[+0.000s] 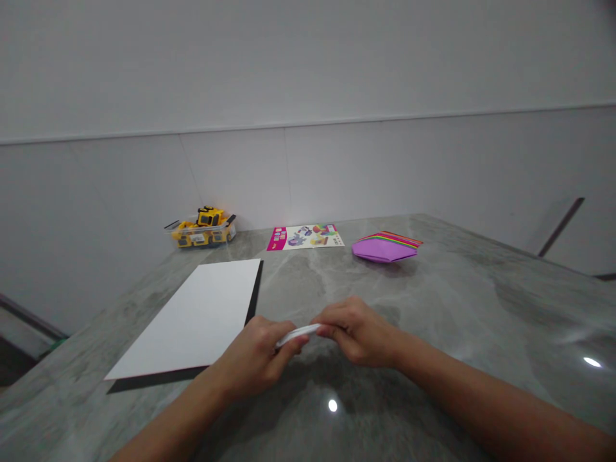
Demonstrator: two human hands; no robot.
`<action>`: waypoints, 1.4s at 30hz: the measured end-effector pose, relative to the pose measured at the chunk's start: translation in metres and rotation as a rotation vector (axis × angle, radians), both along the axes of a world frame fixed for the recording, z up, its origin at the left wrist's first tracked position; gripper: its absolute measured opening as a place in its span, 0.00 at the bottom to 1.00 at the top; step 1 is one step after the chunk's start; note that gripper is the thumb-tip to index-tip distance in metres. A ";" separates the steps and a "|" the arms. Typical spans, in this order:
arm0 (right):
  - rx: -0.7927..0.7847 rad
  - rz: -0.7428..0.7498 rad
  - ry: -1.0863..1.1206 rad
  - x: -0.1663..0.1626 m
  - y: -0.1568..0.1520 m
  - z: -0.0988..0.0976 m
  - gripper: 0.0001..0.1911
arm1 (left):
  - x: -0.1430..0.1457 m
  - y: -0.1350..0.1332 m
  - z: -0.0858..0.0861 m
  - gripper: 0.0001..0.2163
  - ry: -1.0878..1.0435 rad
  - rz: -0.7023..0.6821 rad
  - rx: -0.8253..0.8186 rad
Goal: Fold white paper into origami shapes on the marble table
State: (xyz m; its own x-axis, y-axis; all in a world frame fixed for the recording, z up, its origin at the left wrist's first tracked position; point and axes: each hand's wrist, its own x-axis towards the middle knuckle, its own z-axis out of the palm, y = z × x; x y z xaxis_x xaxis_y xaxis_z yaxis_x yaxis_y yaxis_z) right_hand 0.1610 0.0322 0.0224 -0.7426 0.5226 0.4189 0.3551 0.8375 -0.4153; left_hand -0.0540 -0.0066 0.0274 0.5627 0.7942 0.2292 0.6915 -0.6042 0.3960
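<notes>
A narrow white strip [299, 333], which looks like folded paper, is held between both hands above the grey table [332, 369]. My left hand [257, 353] is closed on its left end, the thumb along the near side. At the other end, my right hand [359, 330] pinches it between thumb and fingers. Much of the strip is covered by the fingers. Left of my left hand lies a large white sheet [192, 317], with a dark sheet or board [161, 377] showing beneath its edges.
Toward the wall stands a clear plastic box [197, 237] with yellow toy vehicles [209, 217]. A printed sheet [303, 237] with colourful pictures lies at the back middle. Purple folded paper [384, 250] with rainbow-coloured sheets [399, 239] rests to its right. A white wall [308, 167] borders the table behind.
</notes>
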 end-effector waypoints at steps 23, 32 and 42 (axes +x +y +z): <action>-0.313 -0.274 0.216 0.006 0.020 -0.007 0.11 | 0.005 0.016 -0.008 0.25 -0.771 0.297 -0.886; -0.293 -0.073 0.137 0.010 0.020 -0.009 0.13 | -0.003 0.016 0.001 0.18 -0.537 0.205 -0.535; -0.093 0.032 -0.064 0.010 0.012 -0.006 0.26 | -0.002 0.015 -0.002 0.20 -0.345 0.104 -0.285</action>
